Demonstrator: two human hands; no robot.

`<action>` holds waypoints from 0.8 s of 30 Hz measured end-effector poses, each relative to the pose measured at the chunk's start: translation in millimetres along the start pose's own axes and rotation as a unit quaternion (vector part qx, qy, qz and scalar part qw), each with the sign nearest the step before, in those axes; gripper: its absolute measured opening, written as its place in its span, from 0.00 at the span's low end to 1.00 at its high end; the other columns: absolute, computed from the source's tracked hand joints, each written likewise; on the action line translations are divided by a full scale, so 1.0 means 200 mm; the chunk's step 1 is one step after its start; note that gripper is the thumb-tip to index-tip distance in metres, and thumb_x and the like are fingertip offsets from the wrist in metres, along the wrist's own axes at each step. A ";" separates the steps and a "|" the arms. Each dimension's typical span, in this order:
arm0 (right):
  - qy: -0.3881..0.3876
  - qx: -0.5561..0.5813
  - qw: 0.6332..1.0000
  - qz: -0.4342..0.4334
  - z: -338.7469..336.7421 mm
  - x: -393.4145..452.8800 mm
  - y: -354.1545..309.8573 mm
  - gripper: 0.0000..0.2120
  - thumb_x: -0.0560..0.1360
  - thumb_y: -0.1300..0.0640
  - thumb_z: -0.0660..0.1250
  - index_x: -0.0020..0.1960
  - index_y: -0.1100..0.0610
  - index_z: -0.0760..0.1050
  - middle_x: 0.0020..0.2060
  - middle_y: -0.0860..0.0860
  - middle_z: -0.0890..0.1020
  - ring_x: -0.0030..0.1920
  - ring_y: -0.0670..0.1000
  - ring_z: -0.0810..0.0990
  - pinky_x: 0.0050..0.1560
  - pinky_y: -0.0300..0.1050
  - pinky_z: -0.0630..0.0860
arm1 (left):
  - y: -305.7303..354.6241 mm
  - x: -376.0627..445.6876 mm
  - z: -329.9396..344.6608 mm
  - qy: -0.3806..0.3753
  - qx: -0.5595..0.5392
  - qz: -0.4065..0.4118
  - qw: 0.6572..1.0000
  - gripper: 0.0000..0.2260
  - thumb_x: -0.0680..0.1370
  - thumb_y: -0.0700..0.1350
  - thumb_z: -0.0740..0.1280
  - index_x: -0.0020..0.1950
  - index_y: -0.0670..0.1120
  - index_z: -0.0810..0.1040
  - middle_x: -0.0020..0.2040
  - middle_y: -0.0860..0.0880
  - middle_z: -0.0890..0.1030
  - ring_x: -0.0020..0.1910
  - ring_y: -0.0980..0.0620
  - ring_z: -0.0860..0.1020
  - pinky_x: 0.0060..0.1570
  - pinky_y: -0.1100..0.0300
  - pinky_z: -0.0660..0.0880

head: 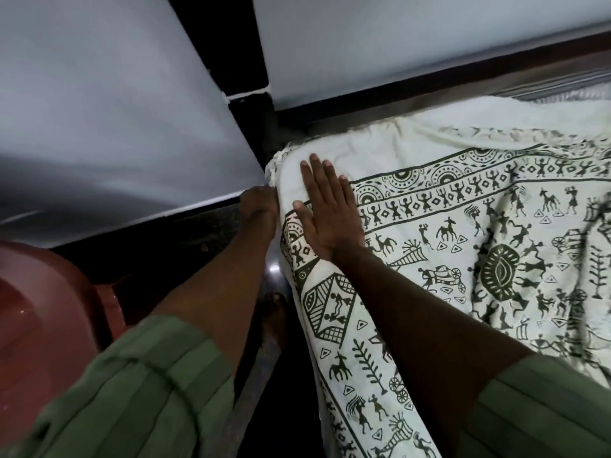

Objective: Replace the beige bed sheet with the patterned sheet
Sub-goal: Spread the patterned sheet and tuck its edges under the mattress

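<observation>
While your right hand (325, 214) lies flat, fingers straight, pressing the patterned sheet (463, 259) near the mattress corner, your left hand (259, 206) curls down at that corner's side edge, just beside it and nearer the hanging hem. The sheet spreads away to your right, its long border running toward you. Your left fingertips are hidden below the edge, so I can't tell whether they grip cloth; no beige sheet shows.

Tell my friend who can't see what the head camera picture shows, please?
A right hand lies flat on a cream patterned sheet at the bed's corner. The left hand reaches down beside that corner, fingers hidden at the sheet's edge. Both sleeves are green; a reddish plastic chair stands at the left.
</observation>
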State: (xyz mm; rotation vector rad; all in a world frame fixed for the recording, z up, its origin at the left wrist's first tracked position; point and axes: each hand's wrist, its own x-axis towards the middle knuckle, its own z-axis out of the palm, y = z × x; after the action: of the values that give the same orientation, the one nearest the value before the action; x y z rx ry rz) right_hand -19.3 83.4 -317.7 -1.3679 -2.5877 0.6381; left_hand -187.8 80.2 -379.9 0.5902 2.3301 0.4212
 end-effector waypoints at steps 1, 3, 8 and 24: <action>-0.001 -0.010 1.000 -0.004 -0.01 -0.01 0.04 0.32 0.86 0.44 0.51 0.84 0.54 0.44 0.84 0.51 0.44 0.83 0.52 0.41 0.81 0.60 0.48 | 0.05 -0.07 -0.03 0.061 -0.050 -0.028 0.997 0.18 0.84 0.47 0.57 0.64 0.40 0.81 0.63 0.40 0.81 0.64 0.39 0.78 0.60 0.56 0.74; -0.013 -0.014 0.999 0.032 -0.06 -0.04 0.14 0.32 0.86 0.42 0.49 0.84 0.52 0.42 0.84 0.49 0.42 0.83 0.52 0.40 0.81 0.61 0.48 | 0.18 -0.24 -0.07 0.166 -0.154 -0.021 0.974 0.18 0.77 0.52 0.60 0.48 0.42 0.84 0.47 0.43 0.84 0.50 0.41 0.81 0.51 0.51 0.76; -0.067 -0.036 0.989 0.131 -0.25 -0.11 0.36 0.33 0.85 0.44 0.50 0.84 0.53 0.42 0.83 0.50 0.43 0.83 0.55 0.42 0.81 0.60 0.50 | 0.30 -0.55 0.03 0.241 0.011 0.321 0.916 0.09 0.75 0.49 0.68 0.37 0.48 0.75 0.40 0.48 0.77 0.43 0.44 0.75 0.45 0.48 0.71; 0.052 0.057 0.947 0.312 -0.67 0.14 0.87 0.34 0.80 0.57 0.67 0.82 0.50 0.56 0.61 0.57 0.81 0.59 0.59 0.81 0.56 0.55 0.79 | 1.14 -0.52 0.45 -0.010 0.304 0.498 0.812 0.34 0.82 0.50 0.63 0.84 0.51 0.49 0.57 0.41 0.82 0.54 0.42 0.82 0.53 0.48 0.77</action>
State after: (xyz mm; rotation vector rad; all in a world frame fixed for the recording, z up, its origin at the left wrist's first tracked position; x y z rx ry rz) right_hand 138.1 232.7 -273.7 -2.1216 -1.9754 0.7486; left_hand 10.1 230.9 -285.7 2.1310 1.9125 0.0817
